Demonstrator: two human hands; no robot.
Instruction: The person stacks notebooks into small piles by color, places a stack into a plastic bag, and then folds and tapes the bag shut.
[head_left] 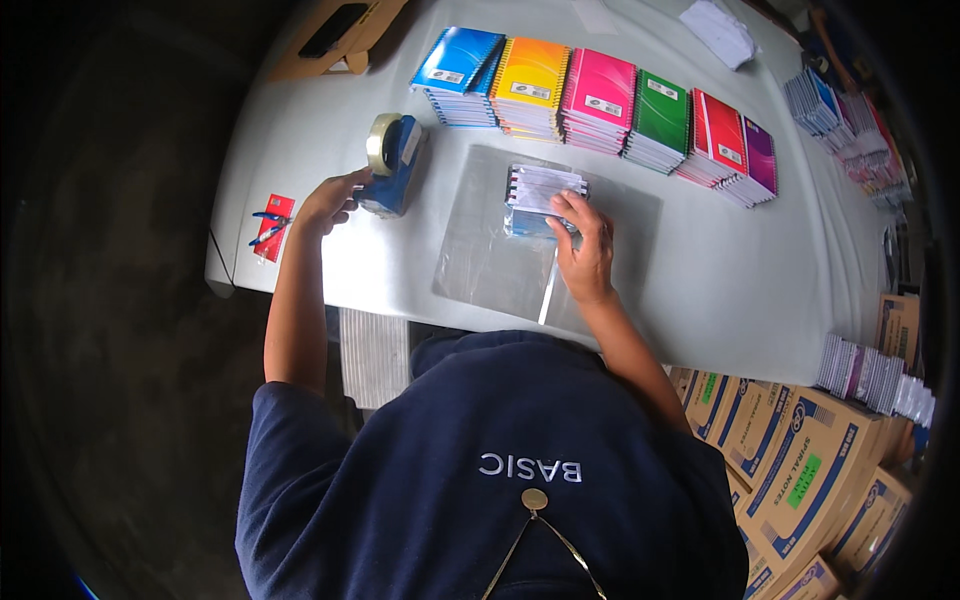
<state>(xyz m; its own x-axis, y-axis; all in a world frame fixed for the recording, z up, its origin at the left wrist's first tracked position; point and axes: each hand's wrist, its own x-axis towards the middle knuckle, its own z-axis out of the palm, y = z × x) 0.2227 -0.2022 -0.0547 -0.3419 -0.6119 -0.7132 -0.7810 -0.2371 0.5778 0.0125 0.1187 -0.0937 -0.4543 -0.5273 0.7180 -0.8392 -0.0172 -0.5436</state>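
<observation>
My left hand (332,203) is at the near left side of a blue tape dispenser (408,165) with a roll of clear tape (380,143). Its fingers are bent, the fingertips against the dispenser; what they pinch is too small to make out. My right hand (587,245) grips the right side of a small stack of spiral notebooks (540,188), thumb and fingers at its edge. A white face with dark binding marks is on top, and shiny blue shows at the near side. The stack lies on a clear plastic sheet (485,270) spread over the table.
Beyond the sheet stand piles of spiral notebooks in blue (458,62), yellow (530,75), pink (600,85), green (660,108), red (718,130) and purple (760,155). Blue-handled cutters (268,228) lie on a red card at left. Cardboard boxes (800,470) stand at lower right.
</observation>
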